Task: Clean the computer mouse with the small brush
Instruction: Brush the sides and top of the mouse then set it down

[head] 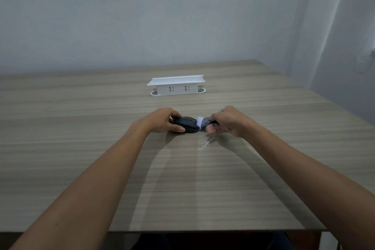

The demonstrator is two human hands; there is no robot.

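A black computer mouse point(187, 125) lies on the wooden table point(81, 128), just past the middle. My left hand point(162, 121) grips it from the left side, thumb along its near edge. My right hand point(227, 121) holds a small brush point(203, 122) with a grey and white head, and the head touches the right end of the mouse. The handle of the brush is mostly hidden inside my fingers; only a dark bit sticks out by my thumb.
A white power socket box point(176, 85) with a flat lid stands farther back on the table, in line with the mouse. A small shiny streak point(205, 144) marks the tabletop below my right hand. The table's near edge point(203, 230) runs across the bottom.
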